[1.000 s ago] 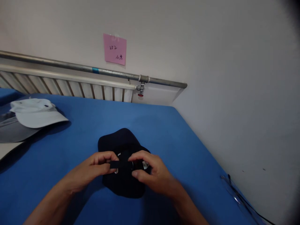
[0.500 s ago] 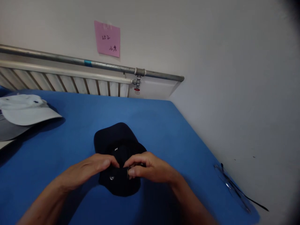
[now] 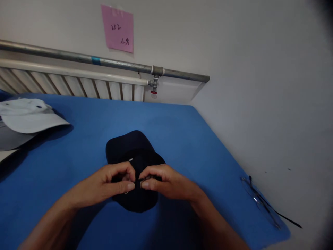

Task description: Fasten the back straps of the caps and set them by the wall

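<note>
A dark navy baseball cap lies on the blue tabletop, its brim pointing away to the upper left. My left hand pinches the cap's strap at the back between thumb and fingers, and a bit of a metal buckle shows beneath the thumb. Close beside it, my right hand pinches the same strap from the right. The fingertips of both hands almost meet over the cap's opening. The strap's ends are mostly hidden by my fingers.
Several stacked caps, a white cap on top, lie at the left. A pair of glasses rests by the table's right edge. Behind the table are a radiator, a metal pipe and a pink note on the wall.
My left thumb has come down onto the strap, closing the left hand's pinch and covering most of the buckle. My right hand keeps its grip. The view has tilted slightly downward.
</note>
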### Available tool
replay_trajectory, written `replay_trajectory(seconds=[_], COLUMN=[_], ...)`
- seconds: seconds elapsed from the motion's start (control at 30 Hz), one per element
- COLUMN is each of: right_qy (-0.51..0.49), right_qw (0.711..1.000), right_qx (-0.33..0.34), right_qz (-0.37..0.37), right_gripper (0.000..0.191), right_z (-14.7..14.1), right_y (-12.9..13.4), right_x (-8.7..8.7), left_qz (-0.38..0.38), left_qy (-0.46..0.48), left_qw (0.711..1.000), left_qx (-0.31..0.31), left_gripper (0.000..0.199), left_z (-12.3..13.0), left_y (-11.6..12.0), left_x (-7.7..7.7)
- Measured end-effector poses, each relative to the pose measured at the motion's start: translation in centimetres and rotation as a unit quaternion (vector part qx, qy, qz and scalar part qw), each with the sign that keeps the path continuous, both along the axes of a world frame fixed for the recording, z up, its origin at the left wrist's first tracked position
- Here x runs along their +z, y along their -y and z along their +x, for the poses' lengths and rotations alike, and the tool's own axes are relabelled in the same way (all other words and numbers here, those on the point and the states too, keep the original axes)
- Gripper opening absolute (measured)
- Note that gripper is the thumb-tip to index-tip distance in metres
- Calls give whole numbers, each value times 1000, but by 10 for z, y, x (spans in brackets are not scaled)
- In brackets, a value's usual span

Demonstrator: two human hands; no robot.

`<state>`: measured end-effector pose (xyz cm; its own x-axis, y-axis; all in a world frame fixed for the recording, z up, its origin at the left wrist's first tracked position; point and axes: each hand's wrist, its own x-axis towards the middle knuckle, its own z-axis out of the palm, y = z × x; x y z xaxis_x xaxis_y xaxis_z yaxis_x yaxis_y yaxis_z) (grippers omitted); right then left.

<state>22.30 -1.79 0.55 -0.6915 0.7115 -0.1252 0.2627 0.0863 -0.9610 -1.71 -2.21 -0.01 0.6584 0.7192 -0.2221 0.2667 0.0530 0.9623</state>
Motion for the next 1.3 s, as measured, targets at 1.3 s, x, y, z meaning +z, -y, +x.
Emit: replay_trajectory(seconds=[1.3], right_qy=[-2], right_qw=[994], right_qx=[-105], right_qz=[11], right_gripper=[17], right_z=[-6], right_y=[-2], right_x=[1], left_qz=[14], left_qy=[-50], left_qw=[999], left_qx=[-1], left_gripper=[26], left_z=[-20], left_y=[-7], left_x=[11])
